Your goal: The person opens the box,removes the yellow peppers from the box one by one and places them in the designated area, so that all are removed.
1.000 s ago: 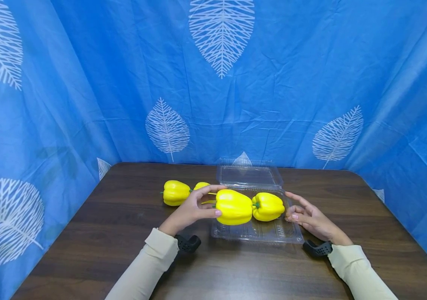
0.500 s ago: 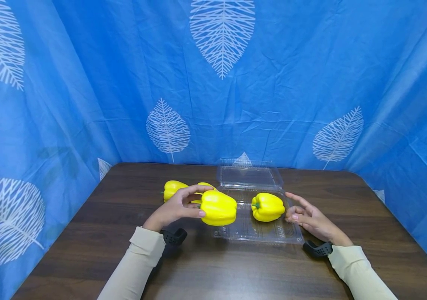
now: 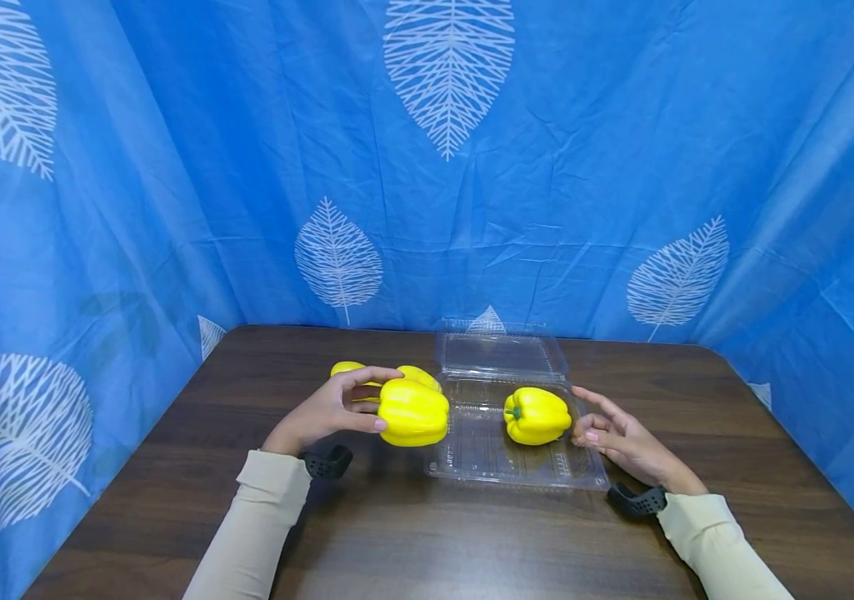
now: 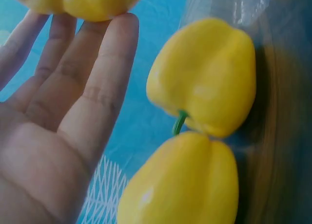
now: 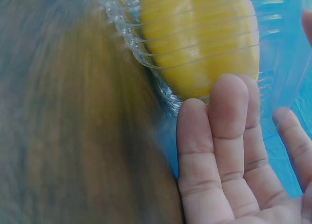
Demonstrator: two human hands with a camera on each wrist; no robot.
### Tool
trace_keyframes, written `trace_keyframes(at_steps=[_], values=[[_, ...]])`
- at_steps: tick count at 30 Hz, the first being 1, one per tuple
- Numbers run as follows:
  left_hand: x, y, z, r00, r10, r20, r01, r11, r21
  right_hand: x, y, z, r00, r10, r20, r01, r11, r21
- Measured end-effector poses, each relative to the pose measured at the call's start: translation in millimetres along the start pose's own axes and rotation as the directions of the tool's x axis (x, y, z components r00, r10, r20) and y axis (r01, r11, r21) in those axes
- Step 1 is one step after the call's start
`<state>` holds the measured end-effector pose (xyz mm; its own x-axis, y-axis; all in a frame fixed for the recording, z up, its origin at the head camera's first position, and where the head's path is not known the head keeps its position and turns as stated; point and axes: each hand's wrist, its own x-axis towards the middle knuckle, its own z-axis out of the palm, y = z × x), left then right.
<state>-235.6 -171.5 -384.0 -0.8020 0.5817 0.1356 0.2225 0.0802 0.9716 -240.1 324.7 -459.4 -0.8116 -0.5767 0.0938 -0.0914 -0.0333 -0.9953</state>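
Note:
In the head view, my left hand (image 3: 322, 417) grips a yellow bell pepper (image 3: 414, 413) between thumb and fingers, just left of a clear plastic clamshell container (image 3: 471, 460). Another yellow bell pepper (image 3: 537, 416) lies in the container's right part, its green stem pointing left. My right hand (image 3: 625, 446) is at the container's right side; in the right wrist view its fingertips (image 5: 228, 100) lie against the clear ribbed wall, fingers fairly straight. Behind the held pepper are two more yellow peppers, one on the left (image 3: 347, 367) and one on the right (image 3: 419, 375), both partly hidden.
The container's lid (image 3: 501, 352) is raised open at the back, near the blue leaf-print curtain (image 3: 412, 250). Everything stands on a dark wooden table (image 3: 456, 542). Black straps are on both wrists.
My left hand has moved left with the pepper, from over the container to beside its left edge, now covering more of the peppers behind. My right hand has stayed in place.

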Motion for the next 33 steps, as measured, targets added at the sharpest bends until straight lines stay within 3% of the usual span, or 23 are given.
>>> trace_keyframes(at_steps=[11,19,27,33], values=[[-7.4,1.4,-14.1,0.995,-0.092,0.049,0.091,0.996,0.021,0.0,0,-1,1.0,-0.009,0.009,0.009,1.0,-0.002],[-10.2,-0.2,-21.6,0.992,-0.097,0.081,0.091,0.993,0.076,-0.6,1,-1,1.0,-0.01,0.016,0.01,1.0,0.003],[-10.5,-3.6,-26.3,0.982,-0.157,0.108,0.141,0.98,0.141,0.3,0,-1,1.0,-0.004,0.003,0.004,1.0,0.002],[-10.5,-9.1,-27.7,0.975,-0.172,0.141,0.142,0.97,0.196,-0.6,0,0,1.0,-0.006,0.003,0.006,1.0,0.008]])
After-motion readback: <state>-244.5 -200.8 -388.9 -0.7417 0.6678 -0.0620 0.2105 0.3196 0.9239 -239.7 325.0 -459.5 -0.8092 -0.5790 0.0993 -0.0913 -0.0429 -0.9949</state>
